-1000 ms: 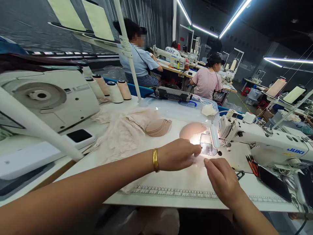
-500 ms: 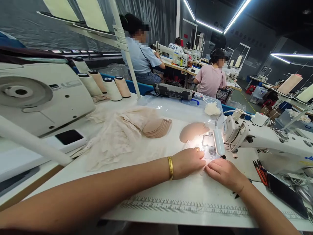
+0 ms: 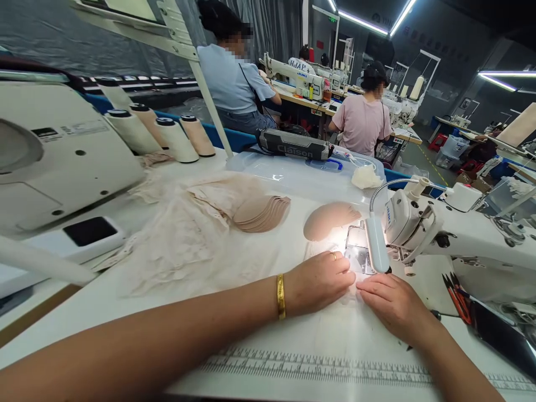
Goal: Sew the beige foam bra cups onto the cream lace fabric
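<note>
My left hand, with a gold bangle on the wrist and a ring, lies flat on a pale fabric piece on the white table. My right hand presses the same piece just in front of the needle plate of the white sewing machine. Its lamp glares on the fabric, so the piece's edges are hard to see. A beige bra cup lies just beyond the needle.
A stack of beige cups and lace fabric lie to the left. Thread cones stand at the back left beside another machine. A clear plastic box sits behind. Red scissors lie right. Other people sew at far tables.
Both hands have come together on the fabric by the needle plate; the right hand moved in from the near right. The camera has leaned closer.
</note>
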A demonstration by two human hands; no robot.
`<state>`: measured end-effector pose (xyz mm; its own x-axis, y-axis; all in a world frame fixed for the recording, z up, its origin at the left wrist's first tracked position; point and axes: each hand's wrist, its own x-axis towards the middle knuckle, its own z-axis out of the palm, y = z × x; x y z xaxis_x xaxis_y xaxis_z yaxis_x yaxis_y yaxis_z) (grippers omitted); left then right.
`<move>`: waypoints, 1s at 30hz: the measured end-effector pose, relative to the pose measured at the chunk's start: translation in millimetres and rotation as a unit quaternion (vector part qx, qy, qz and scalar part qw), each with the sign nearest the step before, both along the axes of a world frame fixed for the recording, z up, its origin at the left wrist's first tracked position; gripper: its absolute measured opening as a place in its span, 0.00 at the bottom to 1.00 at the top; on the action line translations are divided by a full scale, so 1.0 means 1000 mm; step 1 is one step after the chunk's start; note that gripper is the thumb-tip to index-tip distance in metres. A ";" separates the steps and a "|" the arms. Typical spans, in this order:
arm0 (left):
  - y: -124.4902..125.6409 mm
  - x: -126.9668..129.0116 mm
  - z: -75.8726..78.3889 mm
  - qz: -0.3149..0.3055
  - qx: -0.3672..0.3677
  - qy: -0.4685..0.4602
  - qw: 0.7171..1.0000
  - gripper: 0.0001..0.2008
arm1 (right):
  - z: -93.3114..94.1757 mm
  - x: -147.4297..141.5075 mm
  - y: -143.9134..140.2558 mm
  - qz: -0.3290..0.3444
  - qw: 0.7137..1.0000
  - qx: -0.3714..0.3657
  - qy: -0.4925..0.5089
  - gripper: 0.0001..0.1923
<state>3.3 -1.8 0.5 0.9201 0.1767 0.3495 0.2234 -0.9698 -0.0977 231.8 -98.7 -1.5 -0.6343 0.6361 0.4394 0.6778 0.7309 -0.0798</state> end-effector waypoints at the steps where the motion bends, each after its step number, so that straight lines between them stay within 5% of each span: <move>1: 0.000 0.000 0.000 0.003 -0.005 -0.005 1.000 0.10 | 0.000 -0.001 -0.001 0.004 1.000 -0.005 0.004 0.12; 9: 0.002 -0.001 -0.009 -0.033 -0.034 -0.074 0.996 0.13 | 0.000 -0.006 -0.003 -0.001 1.000 -0.028 0.011 0.15; 16: 0.006 0.000 -0.010 -0.046 -0.090 -0.026 0.995 0.08 | 0.001 -0.008 -0.004 0.003 0.999 -0.032 0.027 0.16; 24: 0.030 0.018 -0.031 -0.068 -0.065 -0.025 0.995 0.12 | -0.003 0.000 -0.002 -0.073 0.997 -0.011 0.025 0.17; 30: 0.046 0.030 -0.029 -0.106 -0.050 -0.035 0.993 0.11 | -0.002 0.002 0.001 -0.103 0.994 -0.022 0.021 0.15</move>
<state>33.2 44.5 -28.2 0.9147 0.0183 0.4038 0.0159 -0.9998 0.0093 233.5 -97.6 -3.9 -0.4700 0.7703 0.4309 0.8086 0.5715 -0.1398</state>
